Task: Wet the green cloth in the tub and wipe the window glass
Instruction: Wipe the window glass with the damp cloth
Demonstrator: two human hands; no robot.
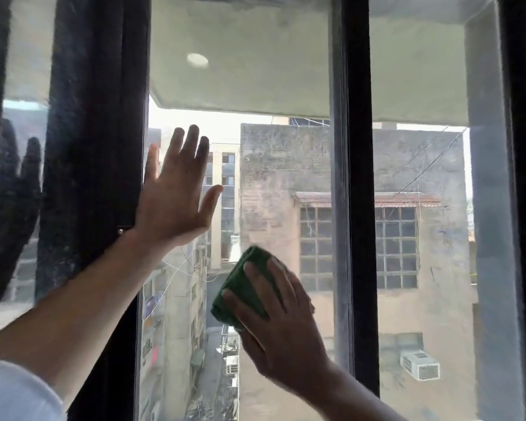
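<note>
Green cloth, folded into a thick pad, is pressed flat against the window glass by the right hand, in the lower middle of the centre pane. The grip of this hand is closed on the cloth: the fingers lie spread over it and push it to the pane, and part of the cloth shows above and to the left of the fingertips.

In this one head view, the left hand is open and holds nothing. Its palm rests flat against the glass higher up, just beside the dark window frame on the left, as if to support the body.

The tub is not in view, so I cannot tell if the cloth is wet; no drops or wet streaks are clear on the pane. I judge that the wetting step is done and the wiping is in progress. The glass looks dusty, mostly near the right frame bar and in the upper part, so much of the pane probably remains to be wiped.
</note>
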